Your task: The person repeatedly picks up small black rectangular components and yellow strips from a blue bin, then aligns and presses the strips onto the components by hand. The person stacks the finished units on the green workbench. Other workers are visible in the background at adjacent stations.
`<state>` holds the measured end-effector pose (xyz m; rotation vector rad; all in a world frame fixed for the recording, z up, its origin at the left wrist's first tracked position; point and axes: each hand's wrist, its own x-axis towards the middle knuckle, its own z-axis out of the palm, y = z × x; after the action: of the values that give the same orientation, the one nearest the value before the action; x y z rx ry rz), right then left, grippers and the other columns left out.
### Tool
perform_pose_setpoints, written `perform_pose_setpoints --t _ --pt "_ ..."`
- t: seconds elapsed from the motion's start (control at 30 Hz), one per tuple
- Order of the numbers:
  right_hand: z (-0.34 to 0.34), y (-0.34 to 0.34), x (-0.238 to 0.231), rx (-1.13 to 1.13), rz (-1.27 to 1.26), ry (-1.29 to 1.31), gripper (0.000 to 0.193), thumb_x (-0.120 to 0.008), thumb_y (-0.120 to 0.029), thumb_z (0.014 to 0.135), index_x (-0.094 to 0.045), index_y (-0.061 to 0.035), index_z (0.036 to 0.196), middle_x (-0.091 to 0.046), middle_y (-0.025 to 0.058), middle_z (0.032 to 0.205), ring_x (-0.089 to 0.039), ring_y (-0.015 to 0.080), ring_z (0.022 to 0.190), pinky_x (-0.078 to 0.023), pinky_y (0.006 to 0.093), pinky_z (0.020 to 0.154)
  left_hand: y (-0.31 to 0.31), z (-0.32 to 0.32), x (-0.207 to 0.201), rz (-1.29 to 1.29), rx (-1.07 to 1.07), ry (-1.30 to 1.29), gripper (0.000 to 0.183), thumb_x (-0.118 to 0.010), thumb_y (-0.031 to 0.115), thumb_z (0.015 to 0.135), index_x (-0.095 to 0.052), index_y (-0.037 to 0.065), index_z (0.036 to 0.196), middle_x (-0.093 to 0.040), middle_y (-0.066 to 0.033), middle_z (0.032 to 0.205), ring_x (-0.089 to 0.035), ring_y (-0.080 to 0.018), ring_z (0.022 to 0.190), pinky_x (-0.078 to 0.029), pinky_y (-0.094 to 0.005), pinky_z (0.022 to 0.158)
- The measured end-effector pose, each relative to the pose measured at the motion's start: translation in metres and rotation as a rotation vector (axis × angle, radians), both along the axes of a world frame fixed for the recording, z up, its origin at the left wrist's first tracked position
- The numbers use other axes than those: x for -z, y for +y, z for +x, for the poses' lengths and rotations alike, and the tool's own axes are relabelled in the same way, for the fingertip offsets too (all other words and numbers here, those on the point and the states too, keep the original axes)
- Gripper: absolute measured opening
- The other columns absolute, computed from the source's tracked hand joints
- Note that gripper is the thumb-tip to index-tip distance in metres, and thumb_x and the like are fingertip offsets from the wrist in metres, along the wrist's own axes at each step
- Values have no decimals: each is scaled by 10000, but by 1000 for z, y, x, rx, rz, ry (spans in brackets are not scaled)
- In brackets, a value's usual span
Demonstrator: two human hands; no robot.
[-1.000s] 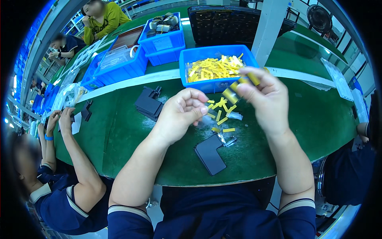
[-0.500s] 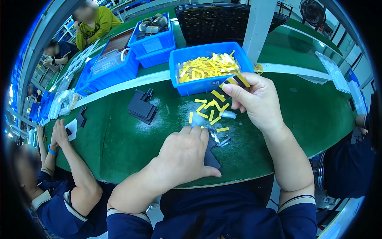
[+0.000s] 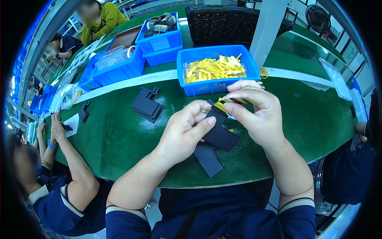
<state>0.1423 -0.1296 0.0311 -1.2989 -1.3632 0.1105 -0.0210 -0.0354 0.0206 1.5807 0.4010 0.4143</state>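
My left hand (image 3: 181,131) is closed around a flat black plate (image 3: 223,134) with a narrow end, its thumb lying on the face. My right hand (image 3: 258,115) pinches a black strip with yellow bars (image 3: 243,100). Its fingertips meet the plate's narrow end, where a yellow piece (image 3: 220,106) shows; whether that piece is stuck to the plate I cannot tell. Below, a second black plate (image 3: 209,160) lies on the green table near its front edge. The loose yellow pieces on the tabletop are mostly hidden behind my hands.
A blue bin (image 3: 254,65) of yellow strips stands just beyond my hands, beside a pale post (image 3: 270,32). Stacked black plates (image 3: 147,105) lie left of centre. More blue bins (image 3: 161,43) stand behind. At left, a co-worker's forearms (image 3: 73,153) rest over the table.
My left hand has lifted a black plate off the table and turned palm inward. My right hand has brought the striped strip left and down to the plate's narrow end.
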Motion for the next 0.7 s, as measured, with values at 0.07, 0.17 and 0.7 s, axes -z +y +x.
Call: perform_pose_setpoints --t 0.07,0.17,0.7 --pt "1 0 -1 48 21 -93 142 -714 -46 682 -686 -11 817 -649 108 812 -607 210 841 -469 305 766 -1 1 4 -30 -10 -64 208 -524 112 914 -474 15 1091 -614 -41 941 -555 -46 785 -442 -193 687" --pt "1 0 -1 64 22 -88 140 -711 -38 680 -688 -11 815 -651 105 782 -610 213 823 -467 313 763 -4 1 9 -68 -37 -147 217 -525 74 909 -465 11 1108 -621 -63 981 -571 -76 854 -450 -219 762" --pt "3 -1 -5 -62 -47 -46 169 -623 67 678 -686 3 822 -627 70 740 -579 163 759 -432 295 766 -2 0 11 -98 -31 -159 254 -554 104 896 -478 -8 1111 -640 -66 937 -546 -61 832 -443 -231 749"
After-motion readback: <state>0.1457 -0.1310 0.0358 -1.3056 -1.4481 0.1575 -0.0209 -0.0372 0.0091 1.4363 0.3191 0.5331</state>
